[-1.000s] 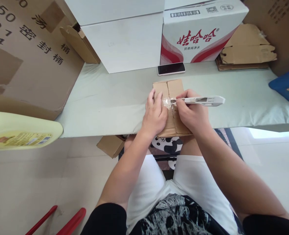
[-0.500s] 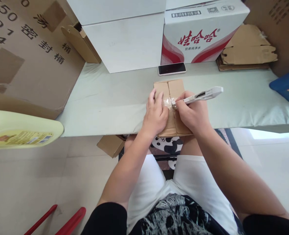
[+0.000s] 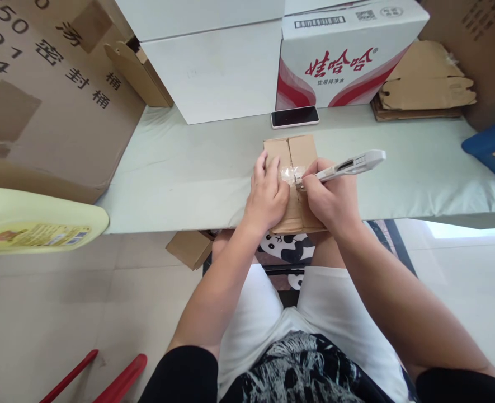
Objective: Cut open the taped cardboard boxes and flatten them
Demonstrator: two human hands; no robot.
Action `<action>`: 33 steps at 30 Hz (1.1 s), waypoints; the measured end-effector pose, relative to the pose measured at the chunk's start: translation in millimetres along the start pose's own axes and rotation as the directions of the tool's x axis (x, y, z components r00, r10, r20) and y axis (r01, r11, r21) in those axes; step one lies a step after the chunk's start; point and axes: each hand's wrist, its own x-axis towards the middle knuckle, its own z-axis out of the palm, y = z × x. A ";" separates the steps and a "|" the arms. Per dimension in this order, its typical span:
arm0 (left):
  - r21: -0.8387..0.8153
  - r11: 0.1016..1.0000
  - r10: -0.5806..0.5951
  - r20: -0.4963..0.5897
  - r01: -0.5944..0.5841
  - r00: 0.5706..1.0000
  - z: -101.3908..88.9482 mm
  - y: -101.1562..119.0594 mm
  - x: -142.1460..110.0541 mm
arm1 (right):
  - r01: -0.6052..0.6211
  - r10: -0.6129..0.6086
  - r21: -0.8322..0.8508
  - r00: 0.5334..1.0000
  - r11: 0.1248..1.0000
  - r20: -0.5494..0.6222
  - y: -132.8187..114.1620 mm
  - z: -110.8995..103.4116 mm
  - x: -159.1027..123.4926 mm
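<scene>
A small cardboard box [image 3: 301,146] lies at the table's front edge, with a seam down its middle and clear tape [image 3: 286,174] across it. My left hand [image 3: 266,193] rests on the box's left half, fingers stretched out over the cardboard. In my right hand [image 3: 333,193] is a white utility knife [image 3: 358,163], held like a pen. Its tip is down at the seam, just beside the tape, and its back end points up to the right. My right fingers partly hide the tip and the right side of the box.
A phone [image 3: 295,117] lies behind the box, before a white carton [image 3: 230,73] and a printed water carton [image 3: 352,61]. Flattened cardboard [image 3: 427,94] is stacked back right, near a blue container [image 3: 493,146]. A yellow bottle [image 3: 41,221] and a big carton [image 3: 54,112] stand left.
My right hand and the knife have shifted slightly to the right, the tip moving a little along with them. My left hand and the box have stayed almost in place.
</scene>
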 end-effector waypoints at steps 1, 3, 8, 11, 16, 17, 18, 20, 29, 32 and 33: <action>-0.001 1.000 0.001 -0.001 -0.001 1.000 0.2 -0.2 0.2 | 0.001 -0.001 -0.002 1.000 1.000 0.000 -0.3 -0.4 -0.3; 0.003 1.000 0.000 0.000 0.000 1.000 0.3 0.4 0.6 | -0.007 0.007 0.001 1.000 1.000 0.002 -0.8 -1.1 -0.8; -0.008 1.000 -0.013 0.007 0.013 1.000 -0.3 2.1 1.4 | -0.022 0.022 0.031 1.000 0.999 -0.004 -1.3 -2.3 -2.5; -0.037 0.999 0.000 0.012 0.001 1.000 -0.6 0.3 2.1 | -0.003 0.003 0.045 1.000 0.999 -0.020 0.5 -2.0 -3.0; -0.014 1.000 -0.006 0.007 0.006 1.000 -2.5 -0.4 4.6 | 0.115 -0.098 0.136 0.987 0.984 -0.128 6.2 -2.1 -5.5; 0.001 1.000 -0.010 0.011 0.010 1.000 -3.1 -0.3 5.2 | 0.149 -0.123 0.167 0.980 0.975 -0.157 7.2 -2.9 -6.4; 0.012 1.000 -0.012 0.014 0.012 1.000 -3.7 -0.2 5.6 | 0.182 -0.146 0.198 0.972 0.963 -0.187 8.2 -3.8 -7.3; 0.022 1.000 -0.010 0.016 0.010 1.000 -4.9 -0.5 6.4 | 0.230 -0.171 0.238 0.954 0.944 -0.246 10.3 -6.5 -8.4; 0.048 0.993 -0.106 -0.025 0.107 0.994 -8.8 -0.8 19.0 | 0.082 -0.031 0.269 0.982 0.960 -0.188 36.6 -16.9 8.6; 0.013 0.996 -0.092 -0.057 0.093 0.994 -12.6 -11.4 45.5 | 0.081 -0.034 0.273 0.985 0.959 -0.171 43.7 -10.7 25.8; 0.002 0.998 -0.068 -0.064 0.069 0.996 -14.5 -16.0 57.5 | 0.098 -0.051 0.287 0.984 0.953 -0.169 43.8 -7.8 34.0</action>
